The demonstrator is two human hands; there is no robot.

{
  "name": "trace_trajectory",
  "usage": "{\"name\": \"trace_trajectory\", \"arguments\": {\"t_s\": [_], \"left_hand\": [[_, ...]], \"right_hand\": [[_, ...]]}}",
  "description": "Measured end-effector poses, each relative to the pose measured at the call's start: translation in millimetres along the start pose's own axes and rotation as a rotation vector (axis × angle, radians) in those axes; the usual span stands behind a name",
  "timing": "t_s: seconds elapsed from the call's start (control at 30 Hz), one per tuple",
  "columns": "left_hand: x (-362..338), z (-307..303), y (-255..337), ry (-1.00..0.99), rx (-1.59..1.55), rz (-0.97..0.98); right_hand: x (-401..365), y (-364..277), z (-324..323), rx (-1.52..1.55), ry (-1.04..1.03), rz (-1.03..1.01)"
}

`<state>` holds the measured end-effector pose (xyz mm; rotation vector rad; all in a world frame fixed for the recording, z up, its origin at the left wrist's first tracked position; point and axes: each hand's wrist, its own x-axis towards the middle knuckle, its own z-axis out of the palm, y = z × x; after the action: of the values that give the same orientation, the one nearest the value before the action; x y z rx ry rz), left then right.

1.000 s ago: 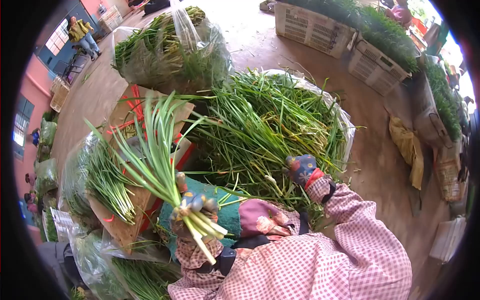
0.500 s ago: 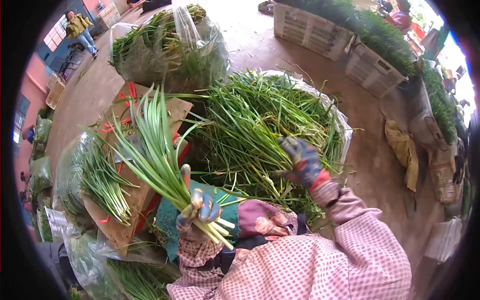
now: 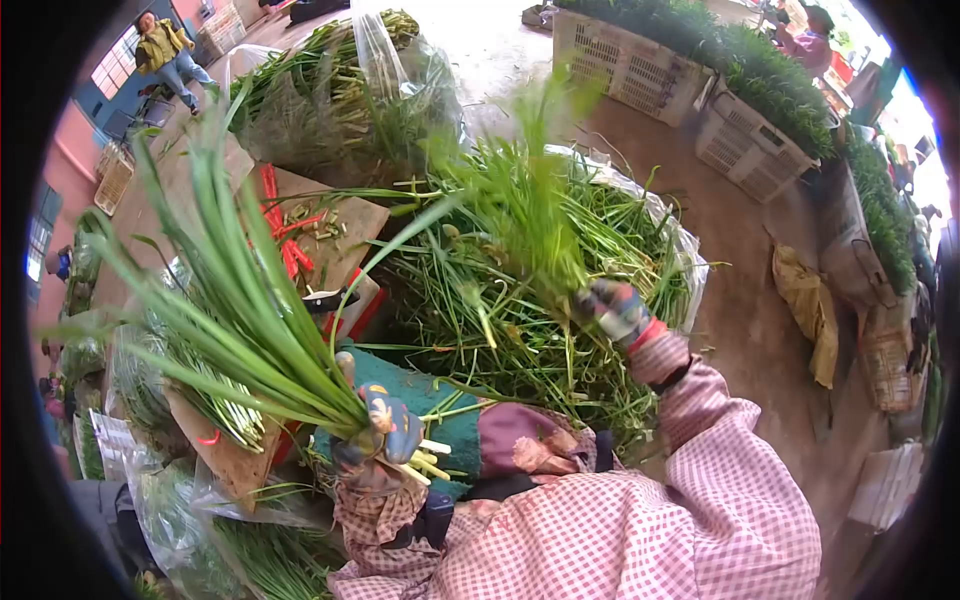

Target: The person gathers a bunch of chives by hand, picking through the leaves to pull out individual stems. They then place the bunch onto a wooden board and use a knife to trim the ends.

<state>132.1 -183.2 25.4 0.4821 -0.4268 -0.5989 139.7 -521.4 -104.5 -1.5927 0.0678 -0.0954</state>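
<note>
A bunch of long green stalks (image 3: 255, 345) is in my left hand (image 3: 385, 430), its pale cut ends poking out below the gloved fingers and its leaves fanning up to the left. My right hand (image 3: 618, 315), in a patterned glove, is closed round the lower end of a blurred clump of green stalks (image 3: 545, 210) above the big heap of loose greens (image 3: 440, 290). Red ties (image 3: 285, 225) and small cuttings lie on a wooden board (image 3: 350, 225). More stalks (image 3: 235, 415) rest on the board's lower left part.
A plastic-wrapped bundle (image 3: 350, 110) stands beyond the board. White crates (image 3: 630, 65) of greens line the right side. A yellowish sack (image 3: 805, 310) lies on the floor (image 3: 735, 270). One person (image 3: 165, 50) is at the far left, another (image 3: 810, 40) at the upper right.
My right hand, spread over the heap before, now grips a clump of stalks. My left hand's bunch has swung left and lower. The person at the far left has changed posture.
</note>
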Motion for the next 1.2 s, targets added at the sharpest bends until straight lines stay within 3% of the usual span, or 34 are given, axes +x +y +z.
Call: {"name": "trace_trajectory", "arguments": {"t_s": [0.03,0.1,0.13,0.17,0.23,0.3,0.37,0.43,0.5,0.57,0.6,0.67,0.73,0.8,0.83,0.9,1.03,1.1,1.2], "left_hand": [[0.9,-3.6,-3.3,0.018,0.021,0.006],[-7.1,-13.3,-15.0,0.065,-0.063,0.05],[-10.8,-15.9,-19.6,0.1,-0.144,0.092],[-11.2,-16.4,-23.0,0.095,-0.145,0.087],[-9.9,-15.6,-29.9,0.186,-0.204,0.102],[-6.5,-10.1,-31.9,0.169,-0.155,0.125],[-3.2,-8.9,-33.0,0.134,-0.31,0.065],[-5.5,-9.2,-34.4,0.133,-0.319,0.065],[-7.3,-5.7,-33.3,0.269,-0.274,0.084],[-12.2,-12.0,-30.9,0.268,-0.269,0.076],[-13.3,-13.7,-29.8,0.244,-0.274,0.085],[-13.5,-15.5,-29.6,0.182,-0.308,0.099],[-14.0,-19.1,-29.0,0.141,-0.302,0.09],[-14.5,-18.5,-30.5,0.107,-0.301,0.085],[-13.7,-15.0,-32.2,0.193,-0.266,0.089],[-14.3,-7.4,-35.9,0.384,-0.176,0.107],[-24.0,-28.3,-37.2,0.322,-0.163,0.081],[-22.5,-30.9,-35.6,0.294,-0.176,0.106],[-25.8,-40.4,-37.1,0.159,-0.158,0.082]], "right_hand": [[-10.1,0.4,-8.5,-0.804,0.05,-0.084],[-17.9,-43.0,1.4,-0.685,0.091,0.249],[-16.7,-33.7,-4.7,-0.983,0.138,0.124],[-16.4,-20.1,-18.9,-0.971,0.095,-0.007],[-16.3,-37.0,-19.2,-0.199,0.118,0.207],[-19.1,-67.9,-17.5,-0.015,0.208,0.282],[-19.3,-52.9,-22.7,0.012,0.26,0.233],[-24.0,-34.6,-10.6,-0.534,0.21,0.022],[-21.5,-40.5,6.4,-1.046,0.085,0.162],[-5.4,-24.5,15.5,-1.196,0.144,-0.024],[8.5,-15.0,16.9,-1.194,0.149,-0.021],[34.0,-2.5,23.7,-1.125,0.148,-0.319],[42.3,-43.2,65.7,-1.251,-0.105,-0.102],[25.3,-24.5,108.6,-1.338,-0.19,-0.297],[13.4,11.2,125.9,-1.283,-0.172,-0.5],[-21.4,22.8,139.8,-1.311,-0.194,-0.642],[-48.5,-19.2,104.4,-0.931,-0.39,-0.275],[-64.2,-21.3,69.1,-0.705,-0.086,-0.44],[-72.7,-23.1,33.2,-0.366,0.17,0.024]]}}
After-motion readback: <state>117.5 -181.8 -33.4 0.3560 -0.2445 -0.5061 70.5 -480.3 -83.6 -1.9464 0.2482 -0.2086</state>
